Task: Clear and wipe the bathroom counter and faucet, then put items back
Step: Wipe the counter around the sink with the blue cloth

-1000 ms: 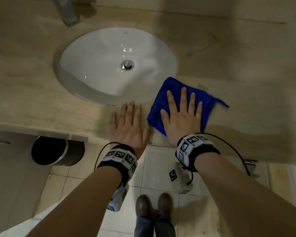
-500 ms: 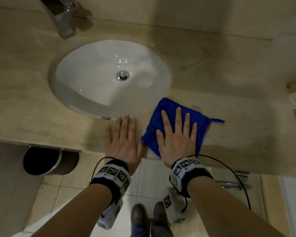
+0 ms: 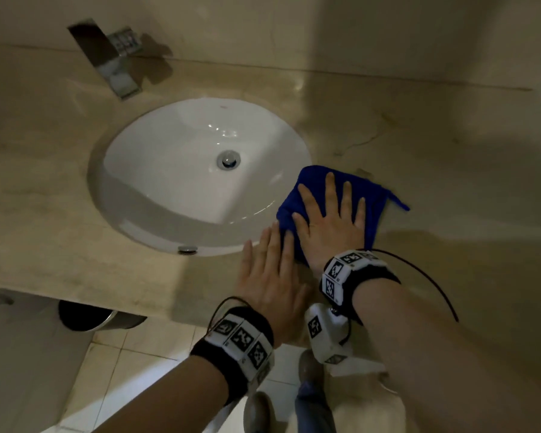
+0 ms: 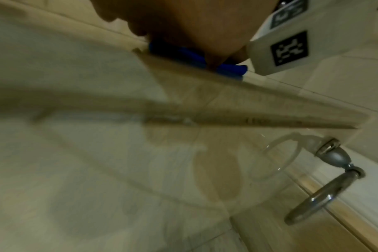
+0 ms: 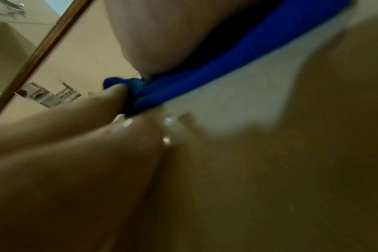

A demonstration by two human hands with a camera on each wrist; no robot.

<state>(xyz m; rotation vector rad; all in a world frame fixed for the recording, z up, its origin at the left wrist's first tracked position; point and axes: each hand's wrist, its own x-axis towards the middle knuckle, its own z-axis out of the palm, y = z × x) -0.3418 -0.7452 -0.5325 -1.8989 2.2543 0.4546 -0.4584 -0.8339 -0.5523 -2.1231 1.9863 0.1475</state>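
Head view shows the right hand [image 3: 331, 226] laid flat, fingers straight and spread, pressing a blue cloth [image 3: 374, 195] onto the table [image 3: 450, 189] at about 4 o'clock from the white sink [image 3: 181, 170]. The left hand [image 3: 269, 276] lies flat too, its grip released, at 6 o'clock from the cloth near the table's front edge, fingertips touching the cloth's near side. Neither hand clasps anything; the cloth is only pinned under the right palm. A faucet [image 3: 113, 67] stands at 11 o'clock from the sink.

This looks like the wiping step, with the table already cleared. The next stroke probably calls for steady downward pressure while sliding the cloth across the unwiped stone toward 3 o'clock, keeping it from bunching. The faucet appears still to be wiped.
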